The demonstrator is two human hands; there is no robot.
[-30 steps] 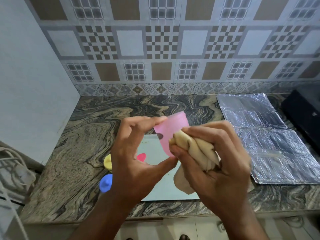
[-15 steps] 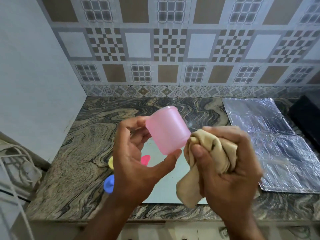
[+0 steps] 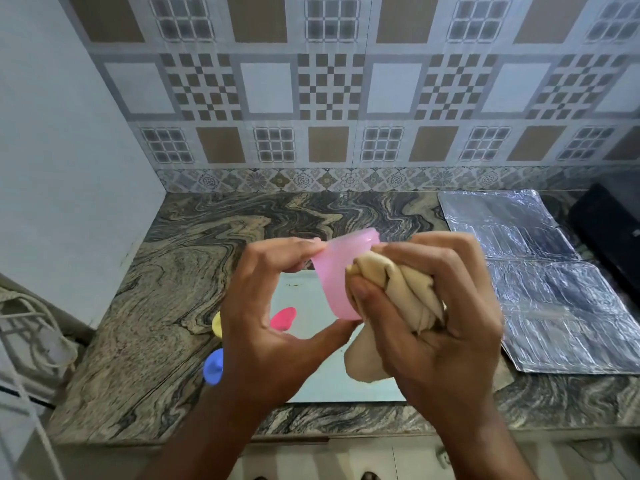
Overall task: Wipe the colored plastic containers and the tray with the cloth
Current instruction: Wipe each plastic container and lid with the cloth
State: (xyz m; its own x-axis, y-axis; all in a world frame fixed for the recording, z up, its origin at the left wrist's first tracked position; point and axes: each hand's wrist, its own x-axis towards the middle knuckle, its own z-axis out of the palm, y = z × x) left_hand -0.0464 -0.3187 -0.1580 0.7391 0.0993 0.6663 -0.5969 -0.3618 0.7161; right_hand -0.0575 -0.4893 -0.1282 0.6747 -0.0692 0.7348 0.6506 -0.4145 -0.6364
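Note:
My left hand (image 3: 266,327) holds a translucent pink plastic container (image 3: 334,271) in the air, fingers on its rim and thumb on its base. My right hand (image 3: 433,317) grips a bunched beige cloth (image 3: 401,292) and presses it against the container's right side. Below both hands lies a pale flat tray (image 3: 311,368) on the marbled counter (image 3: 156,323). A dark pink piece (image 3: 283,318) rests on the tray. A yellow piece (image 3: 216,325) and a blue piece (image 3: 213,367) sit at the tray's left edge, partly hidden by my left wrist.
Foil sheets (image 3: 554,289) cover the counter to the right, with a black appliance (image 3: 609,233) beyond them. White cables (image 3: 31,327) hang at the left below the counter end. A patterned tile wall stands behind, and the counter's front edge is close to me.
The cloth was pulled away from the pink container half a second ago; now it presses against the container's side again. The container has tilted, its rim turned up and left.

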